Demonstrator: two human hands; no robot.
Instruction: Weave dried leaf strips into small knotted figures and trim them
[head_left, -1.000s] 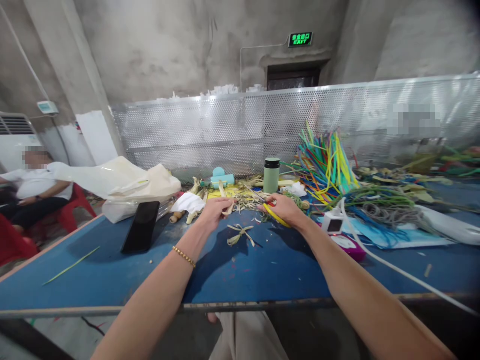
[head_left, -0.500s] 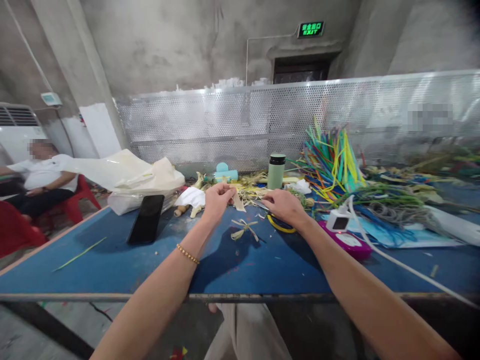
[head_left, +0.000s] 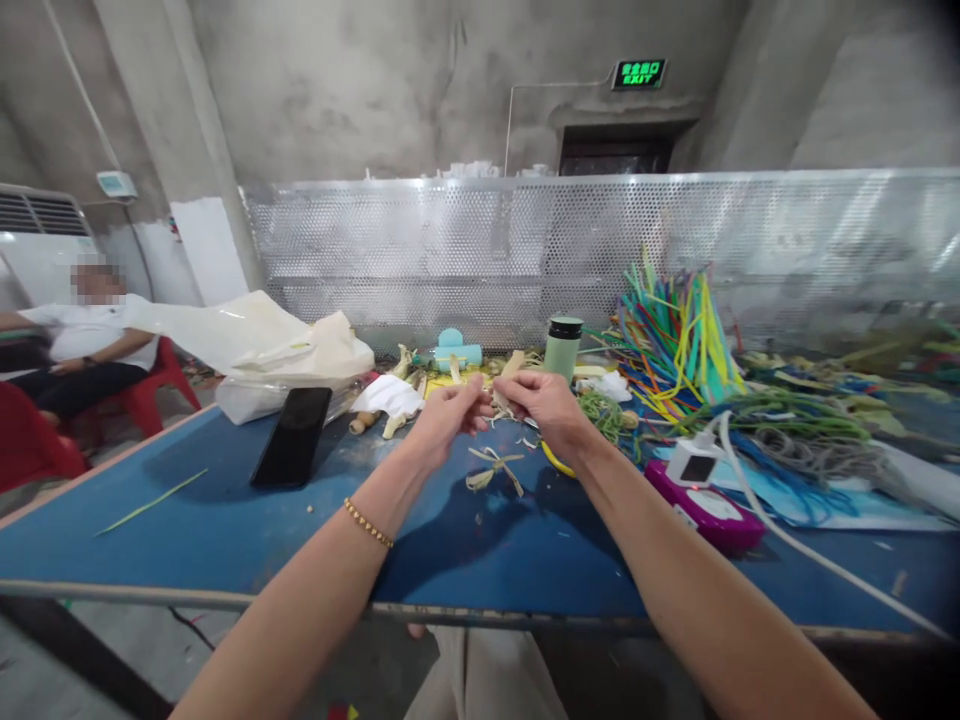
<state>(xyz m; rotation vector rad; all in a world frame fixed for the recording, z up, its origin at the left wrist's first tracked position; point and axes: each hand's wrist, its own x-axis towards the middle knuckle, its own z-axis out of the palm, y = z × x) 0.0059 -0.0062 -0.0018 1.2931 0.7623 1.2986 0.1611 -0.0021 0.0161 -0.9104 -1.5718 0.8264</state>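
Over the middle of the blue table, my right hand [head_left: 551, 408] pinches a pale, dry leaf-like strip [head_left: 511, 368] between thumb and fingers. Close by, my left hand [head_left: 450, 418] has its fingers curled and thumb pressed in; whatever is in them, if anything, I cannot make out. Below the two hands lies a small bow-shaped piece of tied dry strips [head_left: 495, 470]. A yellow curved loop [head_left: 555, 458] shows partly under my right wrist. Loose pale scraps lie behind my fingers.
A black phone [head_left: 291, 438] and plastic bags [head_left: 300, 345] are left. Behind stand a green flask [head_left: 562, 348] and colourful strips [head_left: 682, 345]. At right are a purple power block [head_left: 705, 510], a white cable [head_left: 806, 555] and cord bundles [head_left: 802, 450]. A person [head_left: 105, 330] sits far left.
The pale strip, held in my left hand before, is now in my right hand. My right hand has left the flat metal piece near the yellow loop and come closer to my left.
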